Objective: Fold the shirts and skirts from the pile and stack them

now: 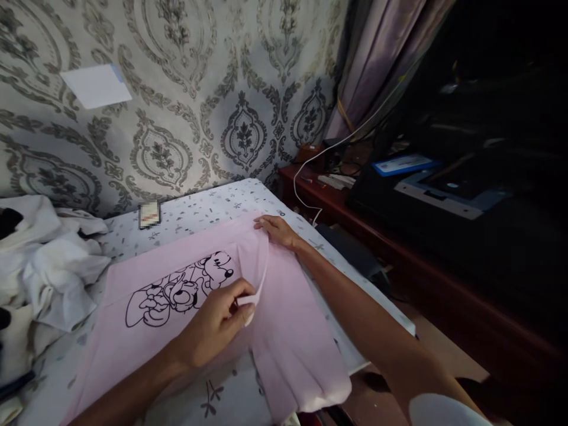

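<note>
A pink long-sleeved shirt (177, 266) with a black line drawing of cartoon characters lies spread on the patterned white bedsheet (222, 204). My left hand (222, 316) is closed on a lifted edge of the pink cloth, thumb and fingers pinching it. Farther off, near the shirt's far right corner, my right hand (276, 231) grips the cloth with bent fingers. Between the two hands the edge is drawn up into a fold. One sleeve (302, 355) hangs toward me over the bed's near edge, its gathered cuff at the end.
Crumpled white and black clothes (57, 260) are piled at the left. A small blurred item (149, 214) lies by the wall. To the right stands a dark red cabinet (417, 296) with a large black screen, a white cable (302, 201) and a blue-edged packet (403, 165).
</note>
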{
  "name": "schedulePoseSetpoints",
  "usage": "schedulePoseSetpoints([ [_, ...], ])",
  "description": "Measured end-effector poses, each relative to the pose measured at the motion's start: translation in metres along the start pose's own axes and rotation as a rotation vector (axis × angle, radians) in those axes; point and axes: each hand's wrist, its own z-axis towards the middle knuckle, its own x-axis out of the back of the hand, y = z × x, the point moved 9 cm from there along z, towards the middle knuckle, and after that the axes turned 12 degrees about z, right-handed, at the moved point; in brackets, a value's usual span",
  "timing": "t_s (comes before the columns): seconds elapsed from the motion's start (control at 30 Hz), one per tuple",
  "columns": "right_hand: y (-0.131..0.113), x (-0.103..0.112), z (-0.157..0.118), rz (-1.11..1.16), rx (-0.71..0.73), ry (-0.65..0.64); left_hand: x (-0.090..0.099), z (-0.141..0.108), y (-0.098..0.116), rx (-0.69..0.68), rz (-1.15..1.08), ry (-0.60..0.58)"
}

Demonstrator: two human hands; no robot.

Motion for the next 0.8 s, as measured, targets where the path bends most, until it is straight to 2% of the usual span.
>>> schedulePoseSetpoints([
  [0.07,-0.002,0.000,0.000,-0.010,0.013,-0.004,-0.003,-0.002,-0.008,0.062,-0.185,0.041],
  [0.13,-0.006,0.000,-0.001,-0.025,0.039,-0.009,-0.006,0.000,-0.008,0.072,-0.246,0.084],
  [0.3,-0.012,0.000,-0.003,-0.047,0.075,-0.016,-0.013,0.007,0.022,-0.037,-0.063,0.065],
  [0.4,-0.011,0.000,-0.002,-0.035,0.072,-0.005,-0.004,0.009,0.038,-0.116,0.032,0.114],
  [0.5,-0.007,0.001,0.000,-0.018,0.061,0.002,0.018,0.012,0.036,-0.095,0.050,0.210],
  [0.6,-0.005,-0.001,0.000,0.025,0.029,0.002,0.054,0.020,0.017,-0.043,-0.010,0.341],
  [0.73,-0.009,-0.003,-0.005,0.033,-0.025,-0.002,0.111,0.042,-0.029,0.021,-0.036,0.571],
  [0.8,-0.013,-0.005,-0.007,0.012,-0.037,-0.024,0.132,0.052,-0.064,0.142,-0.073,0.642],
])
